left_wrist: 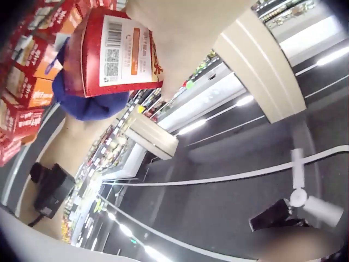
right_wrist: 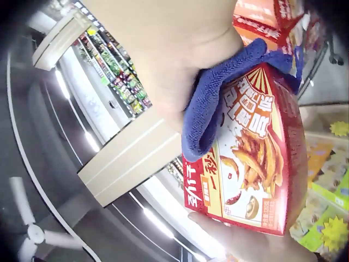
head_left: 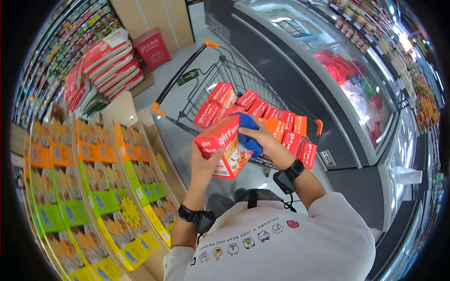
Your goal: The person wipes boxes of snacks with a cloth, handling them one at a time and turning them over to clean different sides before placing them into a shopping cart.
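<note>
A red food box (head_left: pixel 220 136) with a picture of snack pieces on its front is held up over the shopping cart (head_left: pixel 180 100). My left hand (head_left: pixel 205 164) grips its near left end, the thumb lying on the printed side. With my right hand (head_left: pixel 266 139) I pinch a blue cloth (right_wrist: pixel 210 103) and press it against the box's other end. The left wrist view shows a white label (left_wrist: pixel 128 52) with a barcode on one face of the box. Beneath, several similar red and orange boxes (head_left: pixel 258 107) lie piled in the cart.
A freezer (head_left: pixel 300 89) with bagged goods runs along the cart's right side. On the left, a slanted shelf (head_left: pixel 150 140) carries rows of packaged snacks (head_left: pixel 93 173). Stacked red-and-white sacks (head_left: pixel 110 61) and a red bin (head_left: pixel 152 49) stand beyond it.
</note>
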Motion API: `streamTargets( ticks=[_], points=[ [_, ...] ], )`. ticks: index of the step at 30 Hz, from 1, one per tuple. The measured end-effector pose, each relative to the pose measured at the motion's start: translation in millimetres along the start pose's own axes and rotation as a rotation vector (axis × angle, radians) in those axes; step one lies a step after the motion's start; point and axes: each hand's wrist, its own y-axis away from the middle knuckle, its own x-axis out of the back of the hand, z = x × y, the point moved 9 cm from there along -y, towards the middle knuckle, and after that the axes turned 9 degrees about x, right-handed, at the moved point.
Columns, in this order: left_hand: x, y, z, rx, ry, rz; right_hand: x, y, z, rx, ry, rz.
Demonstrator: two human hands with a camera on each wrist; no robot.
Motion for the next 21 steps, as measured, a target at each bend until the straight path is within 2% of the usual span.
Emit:
streamTargets(
  ticks=[2, 3, 6, 7, 10, 11, 14, 15, 16, 18, 20, 21],
  points=[
    [-25, -29, 0, -0.062, -0.066, -0.058, 28, -10, -19, 0.094, 0.191, 0.164],
    [-36, -42, 6, -0.031, -0.090, -0.066, 41, -21, -25, 0.166, 0.357, 0.201],
    [-65, -82, 27, -0.238, -0.247, -0.112, 63, -46, -51, 0.393, 0.795, 0.349],
    [-71, -99, 26, -0.278, -0.222, -0.119, 68, -53, -52, 0.409, 0.830, 0.415],
    [-90, -145, 25, -0.393, -0.391, -0.205, 95, -80, -42, 0.349, 0.755, 0.584],
    [-98, -165, 10, -0.408, -0.371, -0.299, 109, -90, -29, 0.347, 0.707, 0.645],
    [-114, -205, -8, -0.428, -0.336, -0.455, 109, -110, -30, 0.239, 0.238, 0.746],
    [-116, -215, -9, -0.445, -0.317, -0.456, 106, -118, -33, 0.213, 0.202, 0.747],
    [-115, -233, -25, -0.298, -0.205, -0.481, 111, -127, -24, 0.194, 0.193, 0.742],
    [-119, -265, -59, -0.010, 0.010, -0.550, 126, -137, -5, 0.136, 0.386, 0.770],
    [-121, -285, -62, 0.001, -0.128, -0.531, 129, -147, -4, 0.135, 0.635, 0.788],
    [-121, -293, -71, 0.048, -0.109, -0.529, 142, -154, 12, 0.112, 0.748, 0.797]
  ],
)
